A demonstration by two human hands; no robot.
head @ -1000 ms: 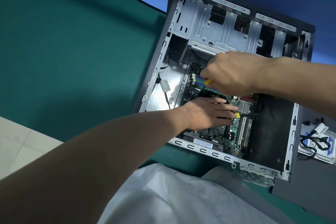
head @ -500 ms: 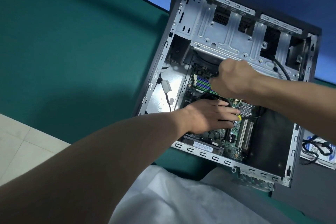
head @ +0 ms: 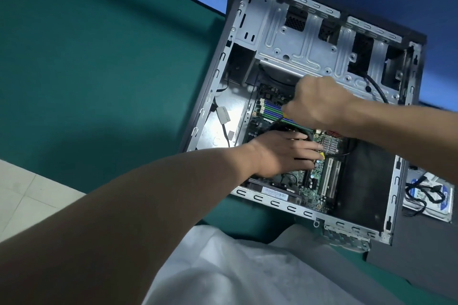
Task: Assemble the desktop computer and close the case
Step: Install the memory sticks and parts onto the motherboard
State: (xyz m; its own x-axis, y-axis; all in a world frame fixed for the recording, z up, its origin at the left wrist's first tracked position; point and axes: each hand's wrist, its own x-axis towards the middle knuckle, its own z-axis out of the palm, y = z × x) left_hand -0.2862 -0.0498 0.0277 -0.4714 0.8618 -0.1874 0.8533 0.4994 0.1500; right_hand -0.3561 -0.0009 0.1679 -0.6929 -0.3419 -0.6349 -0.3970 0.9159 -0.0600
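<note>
A: Steadying the work with the left hand (head: 285, 156) is helping; its fingers are lying straight and close together, pressing flat on a dark part (head: 275, 127) of the motherboard (head: 317, 189), which is sitting inside the case (head: 272, 203) toward its near edge.

B: And the right hand (head: 319, 104) is reaching in over the case's right edge; its fingers are curling tight round a tool (head: 284, 115) with a yellow patch; the tip is getting lost in the dark just beyond the left hand, so I am not telling which fastener it is meeting.

A: I am judging it a screwdriver; the back of the fist is facing up, hovering just above the memory slots (head: 272, 110); it is needing to stand square to the screw, pushing straight down while turning, so the tip is not slipping onto the board.

B: The case is lying open on the green surface (head: 99, 69), near its far edge; the hard drive (head: 426, 195) is waiting outside, beside the case's right edge, so I am reckoning the task is far from finishing.
</note>
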